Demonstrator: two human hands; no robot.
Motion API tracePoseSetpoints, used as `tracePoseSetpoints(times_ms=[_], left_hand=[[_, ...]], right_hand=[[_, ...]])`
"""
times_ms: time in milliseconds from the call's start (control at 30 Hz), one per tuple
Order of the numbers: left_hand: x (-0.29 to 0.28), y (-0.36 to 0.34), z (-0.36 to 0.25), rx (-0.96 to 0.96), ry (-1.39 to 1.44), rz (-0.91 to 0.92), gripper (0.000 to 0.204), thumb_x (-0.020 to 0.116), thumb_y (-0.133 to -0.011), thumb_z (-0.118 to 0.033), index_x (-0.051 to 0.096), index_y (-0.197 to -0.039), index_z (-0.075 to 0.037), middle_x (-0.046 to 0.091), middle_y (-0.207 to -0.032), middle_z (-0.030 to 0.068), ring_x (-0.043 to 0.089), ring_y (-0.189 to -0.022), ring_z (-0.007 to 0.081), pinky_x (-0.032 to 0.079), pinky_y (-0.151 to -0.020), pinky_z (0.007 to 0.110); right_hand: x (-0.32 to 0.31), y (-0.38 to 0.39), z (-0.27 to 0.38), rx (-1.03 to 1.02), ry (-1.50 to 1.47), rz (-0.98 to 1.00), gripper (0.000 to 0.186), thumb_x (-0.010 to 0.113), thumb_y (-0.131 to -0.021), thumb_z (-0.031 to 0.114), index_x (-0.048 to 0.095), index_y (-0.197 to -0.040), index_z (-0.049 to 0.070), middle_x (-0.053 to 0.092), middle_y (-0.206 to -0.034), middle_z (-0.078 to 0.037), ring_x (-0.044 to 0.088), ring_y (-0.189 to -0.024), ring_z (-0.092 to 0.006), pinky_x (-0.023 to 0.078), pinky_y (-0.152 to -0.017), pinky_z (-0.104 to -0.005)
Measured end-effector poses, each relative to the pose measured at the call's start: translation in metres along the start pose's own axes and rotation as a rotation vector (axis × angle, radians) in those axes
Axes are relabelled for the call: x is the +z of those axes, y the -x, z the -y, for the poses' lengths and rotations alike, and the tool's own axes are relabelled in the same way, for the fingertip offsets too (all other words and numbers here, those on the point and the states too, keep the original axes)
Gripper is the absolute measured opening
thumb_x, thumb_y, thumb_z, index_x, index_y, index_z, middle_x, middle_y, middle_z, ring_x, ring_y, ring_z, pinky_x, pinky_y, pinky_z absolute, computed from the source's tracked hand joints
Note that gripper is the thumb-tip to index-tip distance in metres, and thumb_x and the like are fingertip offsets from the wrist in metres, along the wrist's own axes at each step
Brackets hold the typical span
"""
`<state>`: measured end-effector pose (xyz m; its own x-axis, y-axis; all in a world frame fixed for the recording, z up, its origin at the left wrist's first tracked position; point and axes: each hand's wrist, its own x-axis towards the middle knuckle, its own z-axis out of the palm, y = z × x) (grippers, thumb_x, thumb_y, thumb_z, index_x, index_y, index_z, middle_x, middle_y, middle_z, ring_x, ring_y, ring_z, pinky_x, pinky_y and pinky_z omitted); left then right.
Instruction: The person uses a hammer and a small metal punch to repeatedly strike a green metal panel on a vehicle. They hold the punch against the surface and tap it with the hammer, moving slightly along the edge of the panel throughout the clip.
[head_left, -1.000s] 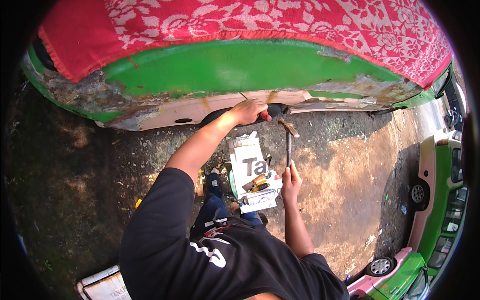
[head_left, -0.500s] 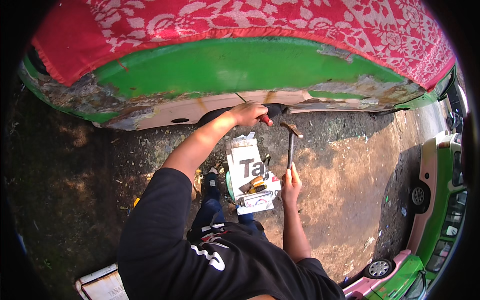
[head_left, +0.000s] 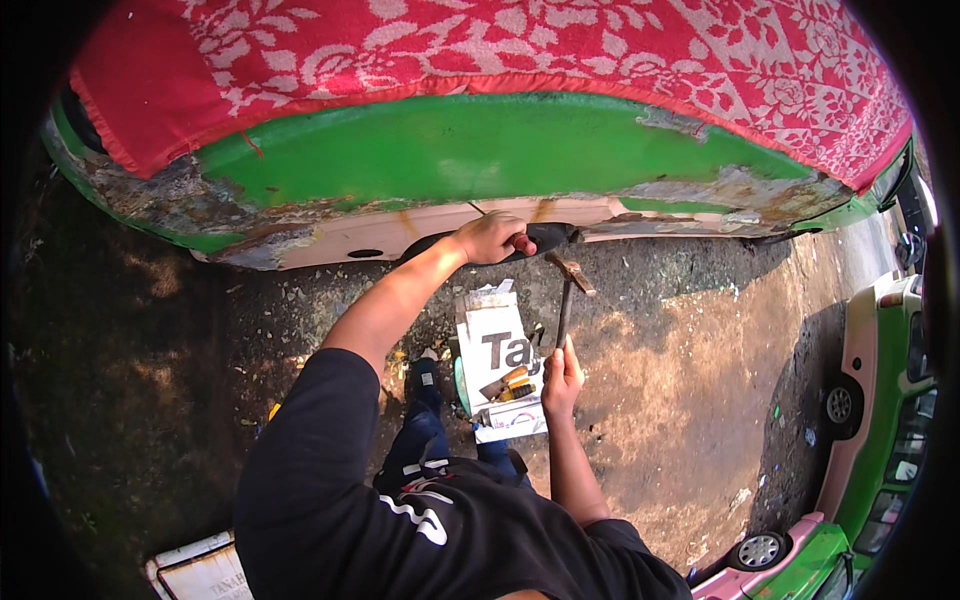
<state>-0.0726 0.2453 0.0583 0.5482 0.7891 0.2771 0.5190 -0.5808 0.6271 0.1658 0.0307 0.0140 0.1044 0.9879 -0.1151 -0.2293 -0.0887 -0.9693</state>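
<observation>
My left hand (head_left: 492, 238) is closed around a dark tool (head_left: 545, 237) pressed against the lower edge of a green car body (head_left: 450, 150), where paint is stripped to rust and pale filler. A hammer (head_left: 566, 295) is gripped by my right hand (head_left: 561, 378) at the bottom of its handle. Its head points up and hangs a little below the dark tool. Between my knees a white box (head_left: 497, 350) lies on the ground, with an orange-handled tool on it.
A red floral cloth (head_left: 560, 50) covers the car's top. Dirt ground (head_left: 680, 380) spreads to the right. A green and pink car (head_left: 880, 420) stands at the right edge, and a white box (head_left: 195, 570) lies at the lower left.
The hammer has stayed upright beside the box, shifting only slightly. My left hand keeps its hold on the dark tool at the car's edge.
</observation>
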Motion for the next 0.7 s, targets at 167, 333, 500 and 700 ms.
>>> tracePoseSetpoints(times_ms=[167, 333, 500, 700], left_hand=[[0.005, -0.001, -0.004, 0.054, 0.029, 0.055, 0.022, 0.071, -0.066, 0.001, 0.051, -0.071, -0.007, 0.057, -0.073, 0.0076, 0.057, -0.078, 0.0275, 0.044, -0.069, 0.039], [0.01, 0.008, 0.004, 0.054, -0.034, 0.062, 0.023, 0.073, -0.067, -0.003, 0.05, -0.071, -0.007, 0.057, -0.074, 0.0079, 0.056, -0.078, 0.0286, 0.044, -0.069, 0.04], [0.009, 0.01, 0.005, 0.083, -0.042, 0.067, 0.022, 0.072, -0.069, -0.006, 0.051, -0.074, -0.007, 0.056, -0.075, 0.0089, 0.057, -0.079, 0.0301, 0.045, -0.069, 0.041], [0.0, 0.002, 0.0, 0.022, -0.037, 0.026, 0.022, 0.071, -0.07, -0.003, 0.05, -0.072, -0.006, 0.056, -0.073, 0.0089, 0.057, -0.076, 0.0306, 0.044, -0.068, 0.041]], right_hand=[[-0.007, -0.005, 0.007, -0.038, 0.08, 0.04, 0.042, 0.051, -0.101, 0.012, 0.046, -0.14, -0.002, 0.039, -0.069, 0.006, 0.036, -0.056, -0.0019, 0.029, -0.048, -0.0191], [-0.014, -0.008, 0.011, 0.021, 0.063, 0.029, 0.043, 0.051, -0.101, 0.012, 0.045, -0.14, -0.004, 0.039, -0.068, 0.007, 0.036, -0.056, -0.0023, 0.03, -0.048, -0.0194], [-0.015, -0.007, 0.013, -0.025, 0.112, 0.045, 0.043, 0.05, -0.101, 0.012, 0.044, -0.14, -0.005, 0.04, -0.068, 0.007, 0.036, -0.056, -0.0019, 0.029, -0.049, -0.0189], [-0.006, -0.004, -0.002, -0.168, 0.309, 0.059, 0.035, 0.049, -0.099, 0.014, 0.055, -0.128, -0.005, 0.067, -0.086, -0.009, 0.06, -0.075, -0.0108, 0.047, -0.067, -0.0255]])
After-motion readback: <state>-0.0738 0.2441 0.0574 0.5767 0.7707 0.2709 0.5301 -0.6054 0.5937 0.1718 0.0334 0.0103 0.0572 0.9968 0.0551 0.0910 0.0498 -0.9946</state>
